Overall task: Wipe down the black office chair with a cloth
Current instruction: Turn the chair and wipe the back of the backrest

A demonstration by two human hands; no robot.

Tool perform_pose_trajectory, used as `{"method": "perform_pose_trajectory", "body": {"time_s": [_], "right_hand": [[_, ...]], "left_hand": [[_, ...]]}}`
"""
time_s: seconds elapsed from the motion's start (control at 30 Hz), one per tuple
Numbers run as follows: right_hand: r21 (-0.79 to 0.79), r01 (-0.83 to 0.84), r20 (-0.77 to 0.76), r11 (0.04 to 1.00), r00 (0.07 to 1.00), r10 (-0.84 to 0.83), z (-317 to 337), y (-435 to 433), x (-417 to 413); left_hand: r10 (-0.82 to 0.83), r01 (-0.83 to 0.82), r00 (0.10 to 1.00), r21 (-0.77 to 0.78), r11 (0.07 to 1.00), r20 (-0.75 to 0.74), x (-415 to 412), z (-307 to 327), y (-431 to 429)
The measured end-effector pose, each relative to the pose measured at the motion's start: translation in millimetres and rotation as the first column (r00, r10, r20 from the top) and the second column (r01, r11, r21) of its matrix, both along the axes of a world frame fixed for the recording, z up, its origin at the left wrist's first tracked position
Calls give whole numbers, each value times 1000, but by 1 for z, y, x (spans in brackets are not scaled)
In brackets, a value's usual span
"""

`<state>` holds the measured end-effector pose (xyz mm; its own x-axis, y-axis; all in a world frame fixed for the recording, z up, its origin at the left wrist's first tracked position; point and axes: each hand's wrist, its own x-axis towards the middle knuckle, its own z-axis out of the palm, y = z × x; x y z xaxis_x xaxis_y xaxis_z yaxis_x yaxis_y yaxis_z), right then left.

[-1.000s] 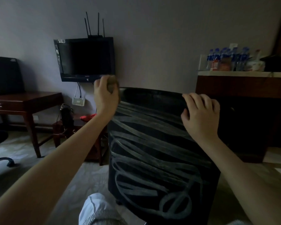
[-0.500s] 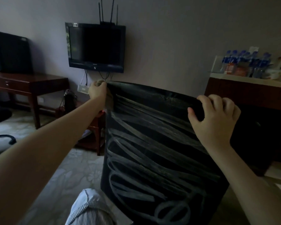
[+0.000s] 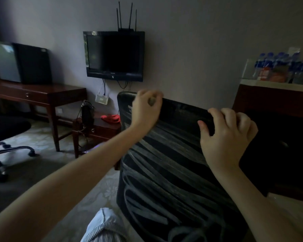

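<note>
The black office chair's backrest [image 3: 168, 175] fills the lower middle of the view, its rear face streaked with pale wipe marks. My left hand [image 3: 145, 110] is at the top edge near the left corner, fingers curled round a small wadded cloth [image 3: 151, 101] that barely shows between them. My right hand [image 3: 227, 135] grips the top edge of the backrest further right, fingers hooked over it and thumb on the near side.
A wall TV [image 3: 115, 55] hangs ahead with a router above it. A wooden desk [image 3: 37, 93] stands left, a low stool [image 3: 96, 130] with a red cloth beside it, another chair's base [image 3: 9, 151] far left. A counter with water bottles [image 3: 283, 69] is right.
My left hand with the cloth has slid right along the top edge, away from the left corner. My right hand keeps its grip. The view has shifted.
</note>
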<state>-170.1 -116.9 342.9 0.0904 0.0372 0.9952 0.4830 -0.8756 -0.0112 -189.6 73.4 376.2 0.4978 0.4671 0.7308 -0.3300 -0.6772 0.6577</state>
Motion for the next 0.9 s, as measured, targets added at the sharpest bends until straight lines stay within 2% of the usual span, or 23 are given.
{"method": "perform_pose_trajectory", "body": {"time_s": [0.1, 0.23, 0.33, 0.43, 0.5, 0.6, 0.77, 0.83, 0.9], "right_hand": [[-52, 20, -19, 998, 1000, -21, 4, 5, -6], [-222, -34, -120, 974, 993, 8, 28, 11, -23], [-329, -145, -290, 933, 956, 46, 53, 19, -26], [-379, -265, -458, 887, 886, 69, 64, 30, -23], [-334, -389, -557, 859, 816, 153, 67, 39, -20], [-243, -568, -738, 787, 634, 230, 81, 55, -13], [-69, -745, -909, 664, 320, 265, 107, 69, 9], [9, -765, -908, 644, 264, 326, 104, 73, 14], [46, -756, -883, 652, 274, 380, 99, 77, 17]], "left_hand": [[-84, 82, 996, 79, 994, 35, -7, -5, -13], [-83, 79, 996, 107, 991, 35, -4, -1, 10], [4, -2, 1000, 59, 998, -23, 6, 4, 43], [29, -38, 991, -62, 997, -134, 20, 16, 74], [-40, 5, 982, -183, 983, -187, 29, 25, 90], [-86, 37, 983, -285, 958, -164, 37, 30, 101], [-100, 71, 984, -193, 979, -148, 42, 19, 100], [-103, 85, 986, -135, 987, -130, 44, 16, 100], [-113, 105, 989, -81, 991, -98, 43, 12, 98]]}}
